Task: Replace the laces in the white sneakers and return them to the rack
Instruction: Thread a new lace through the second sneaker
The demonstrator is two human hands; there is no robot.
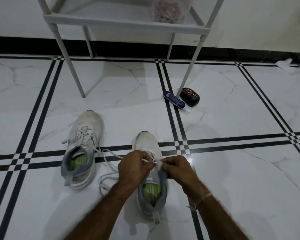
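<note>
Two white sneakers with grey heels and green insoles stand on the tiled floor. The left sneaker (pixel 83 146) is laced and stands apart. Both my hands are over the eyelet area of the right sneaker (pixel 148 144). My left hand (pixel 134 168) pinches a white lace (pixel 111 154) near its tip at the eyelets. My right hand (pixel 176 168) pinches the shoe's upper edge and a lace end beside it. The lace trails in loops over the floor between the two sneakers.
A grey rack (pixel 123 19) stands against the wall ahead, with a clear box of tangled laces (pixel 170 12) on its shelf. A dark blue tube (pixel 175 101) and a black shoe-polish sponge (pixel 189 97) lie by its right front leg. A crumpled white cloth (pixel 284 64) lies far right.
</note>
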